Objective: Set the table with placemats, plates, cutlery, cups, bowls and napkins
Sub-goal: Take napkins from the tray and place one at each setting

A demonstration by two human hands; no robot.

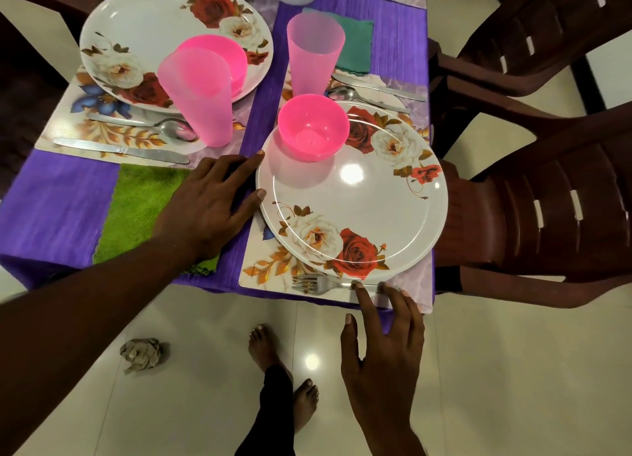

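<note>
A rose-patterned plate [369,216] lies on the near floral placemat [273,271], with a pink bowl [313,131] on its far rim. My left hand [208,202] rests flat on the purple cloth, fingertips touching the plate's left edge. A fork [318,284] lies along the placemat's front edge; the straight fingertips of my right hand [383,339] touch its handle. Behind the plate are a spoon [355,96], a knife [379,86], a pink cup [313,55] and a teal napkin [355,42].
A second setting at the left has a plate [147,21] with a pink bowl [222,55], a cup [198,96], a spoon [154,125], a knife [119,149] and a green napkin [136,209]. Brown plastic chairs [547,199] stand right. Crumpled paper [142,353] lies on the floor.
</note>
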